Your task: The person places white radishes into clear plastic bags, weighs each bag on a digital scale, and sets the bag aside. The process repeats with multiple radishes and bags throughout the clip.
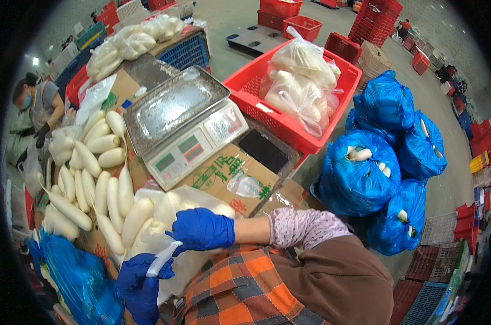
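Both of my hands wear blue gloves. My left hand grips one end of a twisted strip of white plastic, part of a clear plastic bag. The strip's other end is pinched in the fingers of my right hand, just above and to the right. White radishes fill the bag, which lies on the table against my checked apron. Loose white radishes are heaped left of the bag, on cardboard. How the bag's mouth is closed is hidden by my hands.
Beyond the bag stands a weighing scale with a metal pan. A phone lies beside it. The red crate holds bagged radishes. Blue sacks stand on the floor at right; blue plastic is at left. A masked person works at far left.
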The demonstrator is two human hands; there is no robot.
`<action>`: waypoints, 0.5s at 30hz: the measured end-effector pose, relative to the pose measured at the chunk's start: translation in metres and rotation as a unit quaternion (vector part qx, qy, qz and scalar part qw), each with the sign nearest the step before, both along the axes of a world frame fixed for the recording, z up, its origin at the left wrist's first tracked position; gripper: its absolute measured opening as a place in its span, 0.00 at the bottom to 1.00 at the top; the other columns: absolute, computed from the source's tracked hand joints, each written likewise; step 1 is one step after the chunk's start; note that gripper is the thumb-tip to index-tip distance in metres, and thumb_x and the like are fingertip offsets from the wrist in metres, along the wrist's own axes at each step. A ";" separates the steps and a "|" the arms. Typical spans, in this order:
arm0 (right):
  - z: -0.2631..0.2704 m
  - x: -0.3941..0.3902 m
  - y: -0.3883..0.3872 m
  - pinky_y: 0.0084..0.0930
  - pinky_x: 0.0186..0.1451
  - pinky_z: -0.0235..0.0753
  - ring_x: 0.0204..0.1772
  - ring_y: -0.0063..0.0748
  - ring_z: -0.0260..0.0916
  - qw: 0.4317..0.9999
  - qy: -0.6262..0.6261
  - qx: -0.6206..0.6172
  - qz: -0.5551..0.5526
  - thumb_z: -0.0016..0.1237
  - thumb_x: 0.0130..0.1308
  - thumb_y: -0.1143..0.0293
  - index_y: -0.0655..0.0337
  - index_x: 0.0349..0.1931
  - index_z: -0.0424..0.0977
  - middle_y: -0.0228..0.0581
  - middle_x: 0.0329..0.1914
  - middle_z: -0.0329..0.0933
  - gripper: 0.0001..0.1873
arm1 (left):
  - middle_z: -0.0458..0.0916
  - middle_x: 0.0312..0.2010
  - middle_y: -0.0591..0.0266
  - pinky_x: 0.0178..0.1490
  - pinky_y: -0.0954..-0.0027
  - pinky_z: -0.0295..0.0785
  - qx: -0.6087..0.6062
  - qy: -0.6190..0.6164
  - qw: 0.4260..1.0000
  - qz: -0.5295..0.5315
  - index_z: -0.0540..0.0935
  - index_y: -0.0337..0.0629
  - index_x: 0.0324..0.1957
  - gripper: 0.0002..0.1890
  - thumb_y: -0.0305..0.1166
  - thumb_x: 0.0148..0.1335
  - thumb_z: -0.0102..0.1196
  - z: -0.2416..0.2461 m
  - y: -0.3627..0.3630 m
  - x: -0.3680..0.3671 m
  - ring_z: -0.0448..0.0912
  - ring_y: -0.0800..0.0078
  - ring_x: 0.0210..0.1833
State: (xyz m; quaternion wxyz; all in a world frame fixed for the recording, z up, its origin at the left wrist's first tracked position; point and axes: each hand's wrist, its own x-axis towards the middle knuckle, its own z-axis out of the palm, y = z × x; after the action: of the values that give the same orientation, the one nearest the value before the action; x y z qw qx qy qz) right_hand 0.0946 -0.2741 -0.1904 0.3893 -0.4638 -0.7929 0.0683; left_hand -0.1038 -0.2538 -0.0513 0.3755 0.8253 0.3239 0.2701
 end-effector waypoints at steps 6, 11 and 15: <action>0.044 0.031 0.004 0.40 0.32 0.69 0.33 0.47 0.72 0.989 0.130 0.001 -0.070 0.56 0.63 0.56 0.58 0.28 0.75 0.44 0.28 0.72 0.15 | 0.82 0.42 0.54 0.55 0.64 0.69 0.111 -0.018 0.990 0.084 0.81 0.34 0.45 0.16 0.37 0.71 0.47 0.016 0.026 -0.010 0.78 0.65 0.47; 0.105 0.140 -0.036 0.39 0.36 0.68 0.32 0.49 0.70 0.956 0.074 0.072 -0.274 0.54 0.67 0.59 0.60 0.32 0.77 0.48 0.28 0.71 0.13 | 0.81 0.43 0.58 0.54 0.69 0.70 -0.079 -0.128 0.955 0.255 0.81 0.33 0.48 0.16 0.35 0.74 0.44 -0.023 0.073 -0.055 0.77 0.71 0.46; 0.127 0.221 -0.045 0.37 0.35 0.65 0.29 0.44 0.67 0.880 0.123 0.164 -0.428 0.55 0.66 0.66 0.62 0.29 0.78 0.45 0.23 0.70 0.10 | 0.82 0.40 0.55 0.51 0.69 0.71 -0.137 -0.100 0.952 0.256 0.81 0.32 0.43 0.15 0.36 0.72 0.47 -0.061 0.090 -0.090 0.78 0.70 0.43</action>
State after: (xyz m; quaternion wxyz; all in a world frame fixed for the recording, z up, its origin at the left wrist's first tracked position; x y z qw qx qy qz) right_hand 0.3156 -0.3187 -0.0631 0.5456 -0.6756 -0.4624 -0.1791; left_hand -0.1934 -0.1639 -0.1126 0.4339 0.6242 0.5188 0.3911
